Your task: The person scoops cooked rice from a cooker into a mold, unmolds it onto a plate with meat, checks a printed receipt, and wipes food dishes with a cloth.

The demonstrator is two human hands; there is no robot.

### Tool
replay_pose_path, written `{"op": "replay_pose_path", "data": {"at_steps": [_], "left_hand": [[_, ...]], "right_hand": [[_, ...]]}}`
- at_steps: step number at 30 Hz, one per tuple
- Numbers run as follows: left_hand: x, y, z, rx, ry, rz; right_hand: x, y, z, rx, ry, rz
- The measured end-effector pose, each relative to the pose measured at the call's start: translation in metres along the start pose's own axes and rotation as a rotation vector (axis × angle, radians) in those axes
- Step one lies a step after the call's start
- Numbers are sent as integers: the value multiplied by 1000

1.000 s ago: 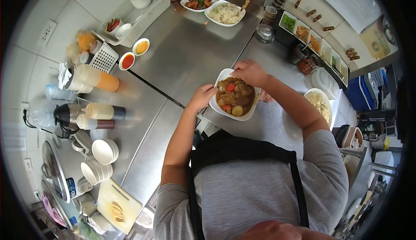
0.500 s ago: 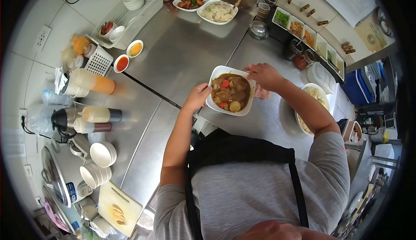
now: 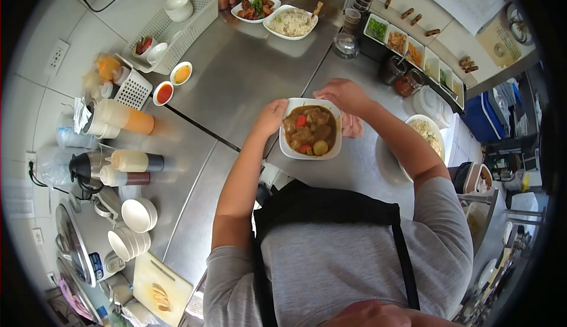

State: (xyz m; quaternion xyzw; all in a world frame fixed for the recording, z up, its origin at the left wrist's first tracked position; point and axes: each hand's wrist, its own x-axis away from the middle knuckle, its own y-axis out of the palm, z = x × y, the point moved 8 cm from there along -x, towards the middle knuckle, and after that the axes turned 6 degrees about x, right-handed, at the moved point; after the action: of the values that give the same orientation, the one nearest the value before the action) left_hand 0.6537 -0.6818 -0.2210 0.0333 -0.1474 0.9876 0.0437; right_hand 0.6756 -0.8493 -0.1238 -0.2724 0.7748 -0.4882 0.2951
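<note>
A white square bowl [image 3: 309,156] holds brown stew [image 3: 305,131] with pieces of carrot and potato. My left hand [image 3: 272,117] grips the bowl's left rim, its thumb along the edge. At the upper right corner of the bowl is my right hand [image 3: 347,95], fingers closed and bent down to the rim. From under that hand hangs a pinkish cloth [image 3: 352,126], partly hidden by the hand and the bowl.
Ahead stand a plate of fried pieces [image 3: 256,8] and a dish of rice [image 3: 292,22]. Two sauce dishes [image 3: 163,93] and squeeze bottles [image 3: 137,160] lie left. A topping rack [image 3: 413,54] and a large bowl [image 3: 426,133] are right. A cutting board [image 3: 162,285] is lower left.
The bowl has shifted slightly left and down and turned a little. Both hands have moved with it, and my right fingers are now at its upper right corner.
</note>
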Motion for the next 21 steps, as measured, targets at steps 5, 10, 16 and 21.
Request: {"op": "replay_pose_path", "data": {"at_steps": [5, 10, 16, 21], "left_hand": [[-1, 7, 8, -66, -41, -58], [-2, 6, 9, -65, 25, -47], [-4, 8, 12, -90, 32, -107], [-6, 8, 4, -56, 76, -81]], "right_hand": [[-16, 31, -22, 354, -192, -65], [-21, 42, -33, 471, -361, -104], [-21, 46, -35, 523, -386, -193], [-9, 40, -23, 540, -353, -187]]}}
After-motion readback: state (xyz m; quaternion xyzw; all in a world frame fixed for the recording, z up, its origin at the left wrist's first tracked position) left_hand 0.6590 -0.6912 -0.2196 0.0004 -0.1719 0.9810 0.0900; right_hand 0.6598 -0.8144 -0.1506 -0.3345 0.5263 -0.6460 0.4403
